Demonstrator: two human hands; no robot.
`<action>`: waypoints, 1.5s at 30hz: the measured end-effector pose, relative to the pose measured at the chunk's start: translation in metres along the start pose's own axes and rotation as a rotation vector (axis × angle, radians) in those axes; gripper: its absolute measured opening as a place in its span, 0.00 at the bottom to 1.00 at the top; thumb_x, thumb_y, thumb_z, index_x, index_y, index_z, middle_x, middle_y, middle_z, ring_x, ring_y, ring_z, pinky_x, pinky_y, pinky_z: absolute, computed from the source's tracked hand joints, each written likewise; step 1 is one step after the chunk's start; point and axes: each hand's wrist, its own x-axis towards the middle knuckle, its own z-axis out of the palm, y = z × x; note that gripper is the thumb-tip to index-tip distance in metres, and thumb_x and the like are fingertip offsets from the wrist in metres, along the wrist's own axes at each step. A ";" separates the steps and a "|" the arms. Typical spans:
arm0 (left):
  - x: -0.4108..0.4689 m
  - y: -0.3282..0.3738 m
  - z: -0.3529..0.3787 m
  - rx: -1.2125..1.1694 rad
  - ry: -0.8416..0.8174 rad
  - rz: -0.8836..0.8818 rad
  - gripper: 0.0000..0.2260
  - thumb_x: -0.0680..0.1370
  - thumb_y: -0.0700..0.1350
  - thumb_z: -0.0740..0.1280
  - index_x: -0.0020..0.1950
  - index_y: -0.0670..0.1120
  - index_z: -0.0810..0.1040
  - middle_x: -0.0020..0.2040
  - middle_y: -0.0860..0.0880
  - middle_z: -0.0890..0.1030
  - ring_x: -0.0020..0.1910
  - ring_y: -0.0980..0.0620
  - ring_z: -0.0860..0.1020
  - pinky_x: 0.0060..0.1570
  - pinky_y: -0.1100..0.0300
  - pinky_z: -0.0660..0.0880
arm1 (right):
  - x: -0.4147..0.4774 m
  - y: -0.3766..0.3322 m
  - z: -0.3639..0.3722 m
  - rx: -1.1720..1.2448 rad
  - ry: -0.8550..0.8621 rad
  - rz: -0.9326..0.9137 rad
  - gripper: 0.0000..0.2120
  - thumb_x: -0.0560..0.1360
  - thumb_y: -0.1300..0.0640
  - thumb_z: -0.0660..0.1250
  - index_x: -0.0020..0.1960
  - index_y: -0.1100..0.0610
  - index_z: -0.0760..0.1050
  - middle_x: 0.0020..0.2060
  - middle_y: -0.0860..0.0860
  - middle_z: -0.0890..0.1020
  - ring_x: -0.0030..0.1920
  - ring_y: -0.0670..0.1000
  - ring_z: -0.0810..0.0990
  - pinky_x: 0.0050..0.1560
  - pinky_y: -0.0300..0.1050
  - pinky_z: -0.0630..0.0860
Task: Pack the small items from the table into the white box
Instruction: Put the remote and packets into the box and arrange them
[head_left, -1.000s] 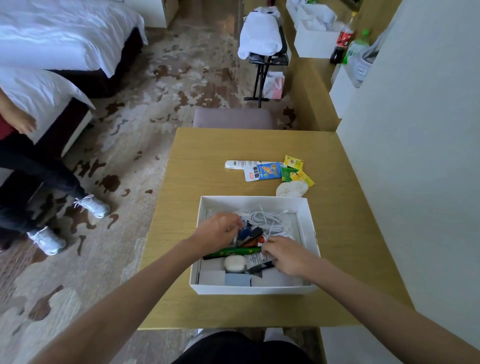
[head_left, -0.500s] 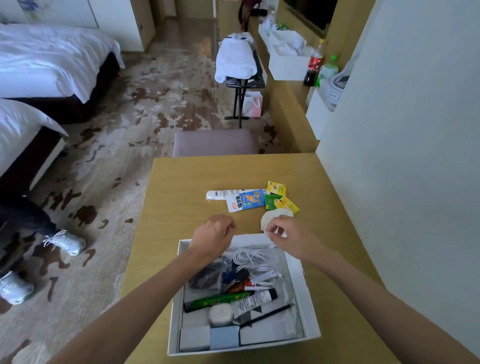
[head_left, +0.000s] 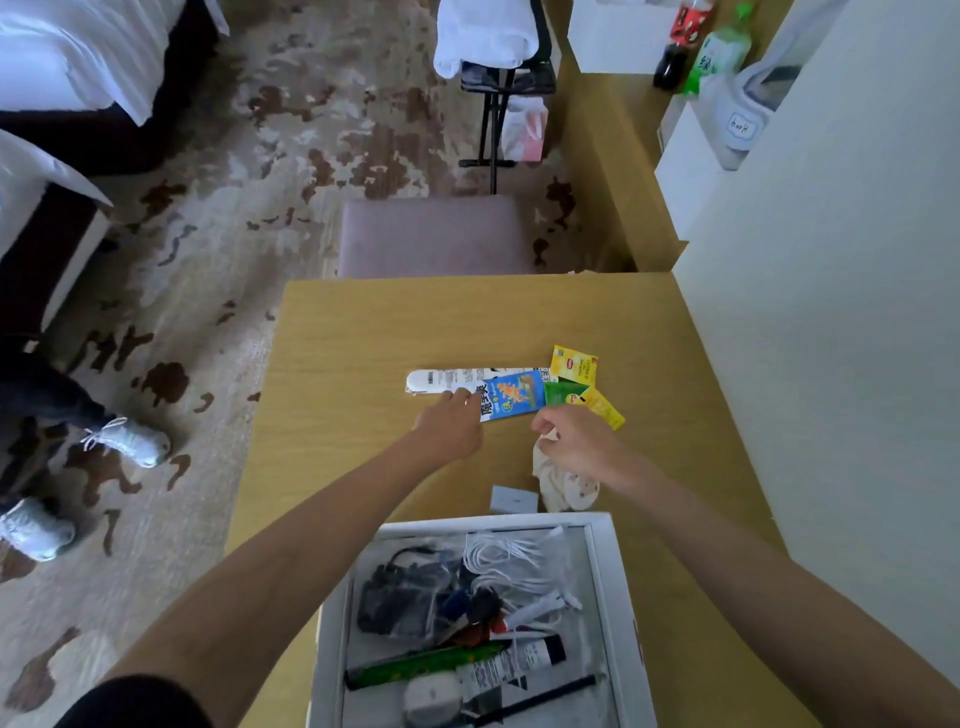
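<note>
The left hand (head_left: 451, 422) is stretched out across the table (head_left: 363, 338), fingers bent down onto the near left corner of a blue packet (head_left: 515, 396). I cannot tell whether it pinches the packet or only touches it. The right hand (head_left: 574, 441) hangs just beside it, fingers curled in with the thumb close to the forefinger, over a crumpled white cloth (head_left: 563, 488). Whether it holds anything I cannot tell.

The blue packet lies across a long white strip pack (head_left: 441, 381). At its right end sit 3 sachets: a yellow one (head_left: 574, 362) at the back, a green one (head_left: 563, 393) touching the packet, and a second yellow one (head_left: 607, 409) at the right. A small white card (head_left: 514, 500) lies between the cloth and the white box (head_left: 621, 597).

The box stands at the table's near edge. In it are a white cable (head_left: 509, 553), a dark item in a clear bag (head_left: 400, 592), a green tube (head_left: 426, 666), a white tube with a black cap (head_left: 519, 657) and a black pen (head_left: 540, 699).

Beyond the table stands a padded stool (head_left: 436, 236). On the carpet at the left are another person's white sneakers (head_left: 127, 441).
</note>
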 end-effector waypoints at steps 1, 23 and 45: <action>0.012 0.001 0.001 0.036 0.009 -0.002 0.24 0.80 0.44 0.57 0.75 0.42 0.57 0.73 0.43 0.62 0.71 0.42 0.62 0.61 0.43 0.69 | 0.006 0.004 0.000 -0.025 0.000 0.004 0.11 0.76 0.60 0.66 0.58 0.56 0.78 0.54 0.51 0.81 0.54 0.51 0.79 0.53 0.50 0.76; 0.066 -0.017 0.023 -0.286 0.105 -0.056 0.12 0.76 0.45 0.66 0.58 0.44 0.71 0.54 0.44 0.77 0.48 0.45 0.77 0.38 0.54 0.70 | 0.088 0.069 0.004 -0.196 0.090 0.055 0.27 0.70 0.55 0.74 0.67 0.54 0.70 0.61 0.53 0.75 0.63 0.54 0.70 0.61 0.50 0.70; -0.129 -0.017 -0.036 -0.885 0.361 0.007 0.06 0.78 0.39 0.65 0.54 0.42 0.74 0.49 0.45 0.81 0.46 0.42 0.80 0.42 0.47 0.76 | -0.035 -0.013 -0.036 0.979 -0.104 0.019 0.05 0.70 0.53 0.71 0.46 0.52 0.81 0.47 0.54 0.85 0.49 0.54 0.84 0.52 0.48 0.80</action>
